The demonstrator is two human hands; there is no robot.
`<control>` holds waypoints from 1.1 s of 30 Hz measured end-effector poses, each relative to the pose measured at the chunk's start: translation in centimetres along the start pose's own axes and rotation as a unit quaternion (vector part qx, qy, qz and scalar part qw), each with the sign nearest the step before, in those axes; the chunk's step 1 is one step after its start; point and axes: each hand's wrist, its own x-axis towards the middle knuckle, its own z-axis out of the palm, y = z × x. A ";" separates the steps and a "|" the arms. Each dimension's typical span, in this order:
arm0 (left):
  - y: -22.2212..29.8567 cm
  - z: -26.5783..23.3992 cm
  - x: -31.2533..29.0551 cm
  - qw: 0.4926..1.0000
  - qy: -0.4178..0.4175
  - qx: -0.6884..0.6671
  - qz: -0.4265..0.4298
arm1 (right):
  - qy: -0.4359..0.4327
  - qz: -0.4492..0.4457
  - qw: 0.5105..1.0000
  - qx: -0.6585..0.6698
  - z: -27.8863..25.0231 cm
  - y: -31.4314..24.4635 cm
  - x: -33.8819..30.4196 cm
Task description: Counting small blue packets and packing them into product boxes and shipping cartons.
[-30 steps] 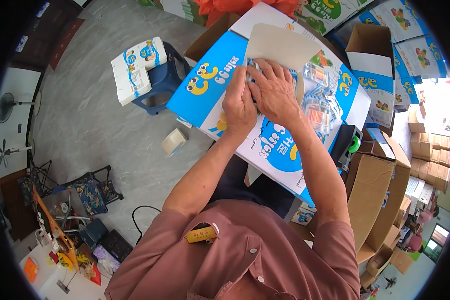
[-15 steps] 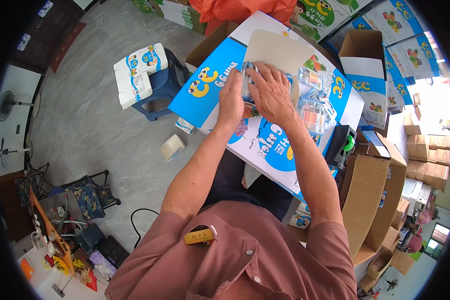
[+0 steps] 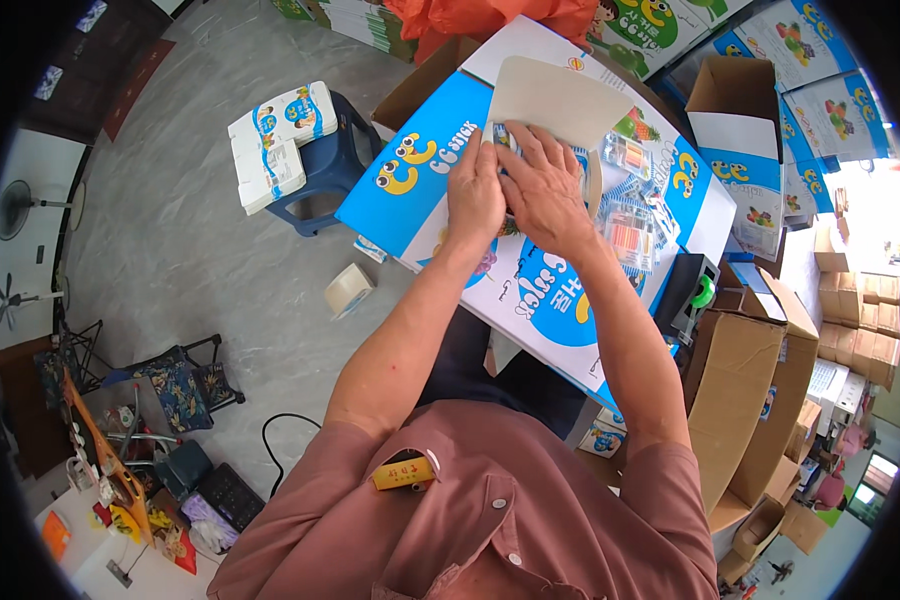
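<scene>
A small white box [image 3: 560, 100] lies open on a large white-and-blue carton, its broad flap raised at the far side. Small striped packets [image 3: 573, 160] show inside it, partly covered by my hands. At the box's left wall, my left hand [image 3: 478, 198] is closed, with its fingers pressed together against the edge. My right hand [image 3: 548, 195] lies over the packets with fingers stretched out. The two hands touch near the thumbs. More clear-fronted packets with coloured sticks [image 3: 630, 235] lie loose right of the box, on the large carton [image 3: 410, 210].
A tape dispenser [image 3: 690, 290] with a green roll sits at the carton's right edge. Brown cartons [image 3: 730, 400] stand to the right. Flat printed boxes [image 3: 275, 145] are stacked on a blue stool [image 3: 335, 165] at left. A small white box piece [image 3: 350, 290] lies on the floor.
My left hand has moved right and in toward my right hand, its fingertips now at the box's edge. My right hand stays over the packets, slightly shifted.
</scene>
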 end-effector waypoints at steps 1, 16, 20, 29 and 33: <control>-0.2 0.2 0.0 1.000 0.020 0.019 0.001 | -0.005 0.030 0.997 0.073 -0.3 0.2 0.1; 0.1 -1.6 2.1 0.977 -0.062 0.202 0.025 | 0.027 0.037 0.997 0.058 1.0 0.5 -0.2; -0.4 -1.0 1.8 0.988 -0.045 0.149 0.002 | 0.077 0.054 0.994 0.051 1.2 -0.8 0.0; -0.3 -0.6 1.1 0.995 -0.037 0.076 -0.048 | 0.308 0.105 0.944 0.051 -0.7 -1.3 -5.2; -0.9 -0.2 0.8 0.993 0.002 0.113 0.026 | 0.335 0.272 0.878 0.207 0.7 0.4 -6.9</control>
